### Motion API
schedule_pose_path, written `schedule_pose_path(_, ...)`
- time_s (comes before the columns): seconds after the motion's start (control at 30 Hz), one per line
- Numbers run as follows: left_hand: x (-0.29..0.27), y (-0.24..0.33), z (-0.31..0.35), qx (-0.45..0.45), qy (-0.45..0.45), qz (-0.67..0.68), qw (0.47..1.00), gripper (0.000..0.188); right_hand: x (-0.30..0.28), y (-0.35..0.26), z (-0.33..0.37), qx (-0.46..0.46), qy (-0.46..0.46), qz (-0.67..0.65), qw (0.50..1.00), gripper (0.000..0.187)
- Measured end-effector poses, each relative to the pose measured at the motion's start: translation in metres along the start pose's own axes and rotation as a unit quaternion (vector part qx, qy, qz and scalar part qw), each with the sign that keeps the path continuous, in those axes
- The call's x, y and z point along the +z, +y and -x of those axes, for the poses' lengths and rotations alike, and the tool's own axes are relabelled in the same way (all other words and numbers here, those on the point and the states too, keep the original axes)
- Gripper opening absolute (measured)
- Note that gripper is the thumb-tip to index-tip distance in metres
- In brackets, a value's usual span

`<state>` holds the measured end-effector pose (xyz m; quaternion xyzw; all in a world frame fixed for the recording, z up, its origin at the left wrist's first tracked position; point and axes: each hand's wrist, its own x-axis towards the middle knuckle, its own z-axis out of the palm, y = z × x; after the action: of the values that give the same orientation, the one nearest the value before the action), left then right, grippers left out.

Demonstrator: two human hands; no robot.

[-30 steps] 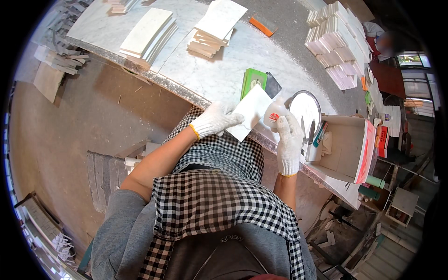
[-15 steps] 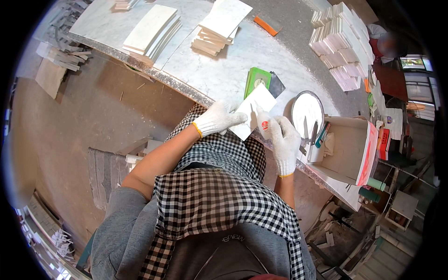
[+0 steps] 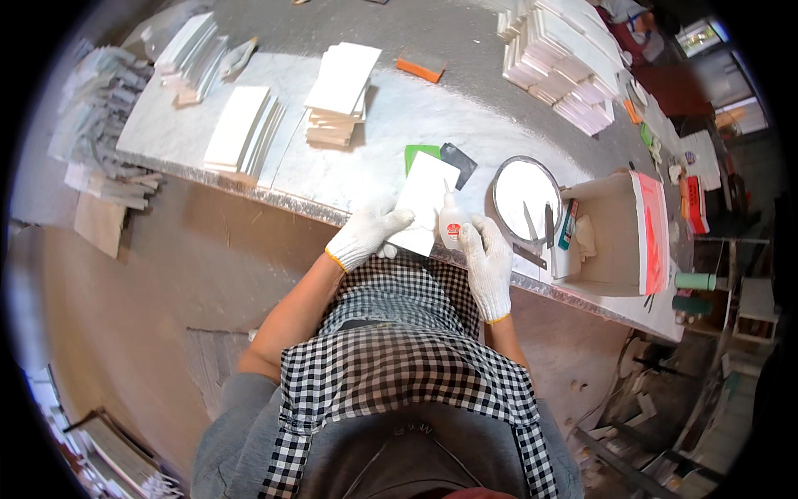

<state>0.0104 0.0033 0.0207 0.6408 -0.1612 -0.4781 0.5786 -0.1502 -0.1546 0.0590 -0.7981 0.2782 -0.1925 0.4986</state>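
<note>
In a white knit glove, my left hand (image 3: 366,234) is closed on the lower left edge of a white rectangular panel (image 3: 422,193), thumb on top. The panel is tilted over the front edge of the table. My right hand (image 3: 489,268), gloved likewise, grips a small translucent squeeze bottle (image 3: 450,218) with a red label. Its thin nozzle points up, near the panel's right edge; whether it touches, I cannot tell. Partly hidden behind the panel lies a green box (image 3: 420,151), with a dark grey flat piece (image 3: 458,165) beside it.
Right of my hands stand a round dish (image 3: 517,193) of white material with blades and a cardboard box (image 3: 615,218). Stacks of white panels (image 3: 344,79) (image 3: 239,129) (image 3: 565,62) stand farther back. An orange block (image 3: 421,66) lies among them. Another person (image 3: 628,21) is at the far right.
The whole view has shifted as my head turned. The bottle stands more upright, with its nozzle nearer the panel's right edge. Both hands keep their holds.
</note>
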Motion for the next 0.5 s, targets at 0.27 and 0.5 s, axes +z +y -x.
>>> schedule_pose_path(0.27,-0.004,0.044,-0.038,-0.003,0.048,-0.124,0.991,0.035,-0.010,0.014,0.012,0.018,0.037,-0.031,0.999,0.029)
schedule_pose_path(0.5,-0.025,0.038,-0.084,-0.004,0.031,-0.258,0.966,0.037,-0.011,0.026,0.026,0.064,0.028,-0.074,0.995,0.030)
